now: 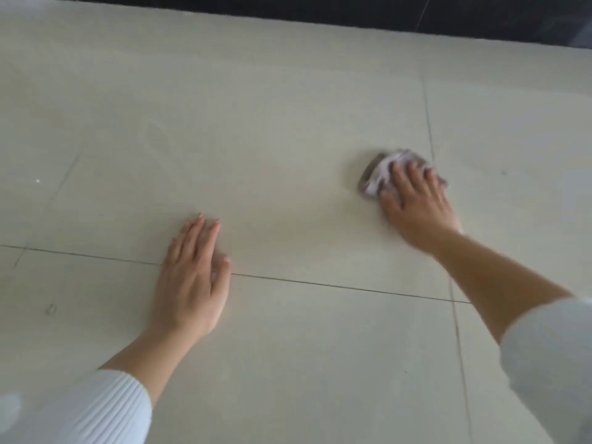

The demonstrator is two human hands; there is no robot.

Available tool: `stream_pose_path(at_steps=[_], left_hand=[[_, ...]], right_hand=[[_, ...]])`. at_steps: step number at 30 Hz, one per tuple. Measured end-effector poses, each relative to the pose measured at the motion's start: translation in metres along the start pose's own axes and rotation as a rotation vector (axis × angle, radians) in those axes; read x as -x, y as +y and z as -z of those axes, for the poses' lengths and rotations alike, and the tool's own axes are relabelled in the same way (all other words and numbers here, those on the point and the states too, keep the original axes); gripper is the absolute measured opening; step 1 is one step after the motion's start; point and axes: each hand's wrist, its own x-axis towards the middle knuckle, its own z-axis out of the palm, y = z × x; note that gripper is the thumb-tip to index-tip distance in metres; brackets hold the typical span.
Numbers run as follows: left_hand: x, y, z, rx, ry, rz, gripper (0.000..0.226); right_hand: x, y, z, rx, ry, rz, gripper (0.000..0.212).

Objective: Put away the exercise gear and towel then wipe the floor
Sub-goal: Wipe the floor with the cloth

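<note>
Both palms flat: left hand (pixel 192 277) on floor (pixel 288 123), right hand (pixel 416 206) pressing crumpled cloth (pixel 374 173)

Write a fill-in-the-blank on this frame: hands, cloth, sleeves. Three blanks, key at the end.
1. The right hand presses the crumpled cloth onto the tiled ____.
2. The left hand lies flat, palm down, and holds ____.
3. Both sleeves are ____ in colour.
Missing words: floor; nothing; white.
</note>
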Motion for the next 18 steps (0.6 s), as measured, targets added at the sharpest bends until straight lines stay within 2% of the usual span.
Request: stream_pose_path(at_steps=[2, 4, 6, 9, 12, 14, 15, 16, 18], left_hand=[[-0.001, 0.001, 0.001, 0.02, 0.01, 0.008, 0.059], [-0.001, 0.002, 0.001, 0.03, 0.001, 0.023, 0.058], [0.0, 0.003, 0.002, 0.032, -0.012, 0.035, 0.058], [-0.001, 0.004, 0.004, 0.036, -0.037, 0.047, 0.058], [0.0, 0.007, 0.006, 0.037, -0.061, 0.062, 0.058], [0.0, 0.008, 0.007, 0.036, -0.071, 0.066, 0.058], [0.0, 0.008, 0.008, 0.04, -0.072, 0.072, 0.058], [-0.001, 0.008, 0.008, 0.044, -0.07, 0.077, 0.058], [-0.001, 0.008, 0.007, 0.045, -0.07, 0.079, 0.058]], right_hand=[[-0.034, -0.024, 0.008, -0.029, -0.048, -0.182, 0.061], [-0.052, -0.057, 0.008, -0.031, -0.068, -0.144, 0.058], [-0.042, -0.09, -0.002, -0.007, -0.082, 0.074, 0.056], [0.023, -0.112, -0.022, 0.077, -0.112, 0.477, 0.054], [0.075, -0.092, -0.024, 0.173, -0.249, 0.81, 0.052], [0.064, -0.063, -0.014, 0.251, -0.265, 0.941, 0.052], [0.051, -0.051, -0.007, 0.282, -0.238, 0.907, 0.053], [0.034, -0.042, -0.002, 0.286, -0.191, 0.8, 0.054], [-0.004, -0.04, 0.005, 0.192, -0.097, 0.424, 0.055]])
